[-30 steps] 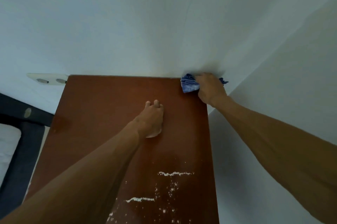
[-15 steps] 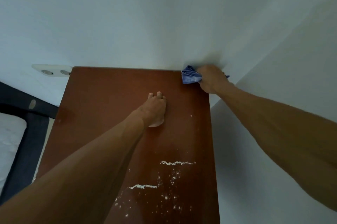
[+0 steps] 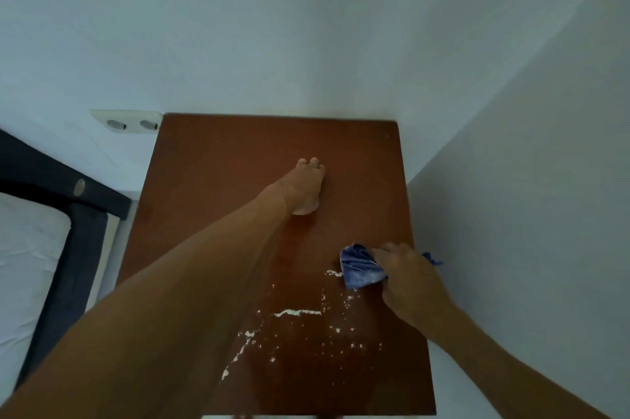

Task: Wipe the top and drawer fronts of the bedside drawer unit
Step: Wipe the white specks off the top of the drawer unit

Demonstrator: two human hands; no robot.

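Observation:
The brown wooden top of the bedside drawer unit (image 3: 218,179) fills the middle of the view, seen from above. White crumbs and streaks (image 3: 296,313) lie on its near half. My right hand (image 3: 409,282) grips a crumpled blue cloth (image 3: 359,266) and presses it on the top near the right edge, at the far end of the white streaks. My left hand (image 3: 305,188) rests flat on the middle of the top, fingers together and pointing at the back wall. The drawer fronts are hidden below the top.
White walls close in behind and on the right of the unit. A double wall socket (image 3: 131,123) sits at the back left corner. A dark bed frame (image 3: 81,214) with a white mattress (image 3: 27,265) stands to the left.
My right hand has pulled the blue cloth from the back right corner towards me along the right edge, to the white streaks. My left hand has stayed in place.

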